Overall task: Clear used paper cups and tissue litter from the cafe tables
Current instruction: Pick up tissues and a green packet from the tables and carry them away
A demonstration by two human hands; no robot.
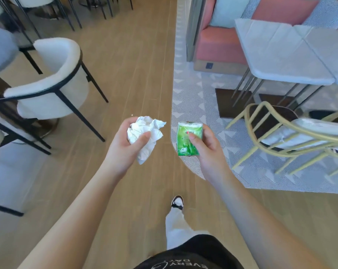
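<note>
1. We see a crumpled wad of white tissue paper (145, 135), soft and deeply creased, with loose corners sticking out to the right and a tail hanging down below the palm. It sits in our left hand (130, 142), above the wooden floor and in front of our body.
2. The left hand is turned palm up, fingers curled under the wad and the thumb pressed across its front, so the tissue is gripped.
3. Just to the right, apart from the wad, is a small green plastic tissue packet (187, 138), glossy and roughly rectangular, with a white printed pattern and a small red mark near its top edge.
4. Our right hand (205, 144) holds this packet upright, the thumb lying over its face and the fingers wrapped behind it.
5. Both bare forearms reach forward from the lower corners at about the same height.
6. Below is a light wooden plank floor (129, 74), and to the right a grey rug with a white triangle pattern (185, 90).
7. On the left stands a white fuzzy armchair with a black metal frame (53, 74); on the right, a pale grey square table (276, 53) and a yellow curved-rail chair (292, 136).
</note>
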